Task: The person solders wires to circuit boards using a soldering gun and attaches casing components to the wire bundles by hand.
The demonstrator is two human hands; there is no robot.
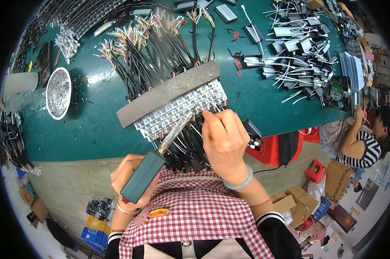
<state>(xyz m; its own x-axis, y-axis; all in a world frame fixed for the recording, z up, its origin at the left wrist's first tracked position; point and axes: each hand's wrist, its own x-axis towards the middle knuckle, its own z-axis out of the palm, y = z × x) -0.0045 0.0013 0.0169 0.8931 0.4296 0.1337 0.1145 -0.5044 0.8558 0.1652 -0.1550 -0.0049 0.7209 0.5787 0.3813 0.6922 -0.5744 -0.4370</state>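
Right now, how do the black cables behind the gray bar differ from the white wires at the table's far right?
The black cables are thick, dark and end in coloured strands; the white wires are thin and pale. The black cables lie in a row running under the gray bar, while the white wires lie tangled among small gray boxes. Both rest on the green table, away from both hands.

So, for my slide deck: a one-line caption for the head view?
Left hand holds a soldering iron to LED strips; right hand steadies wires.
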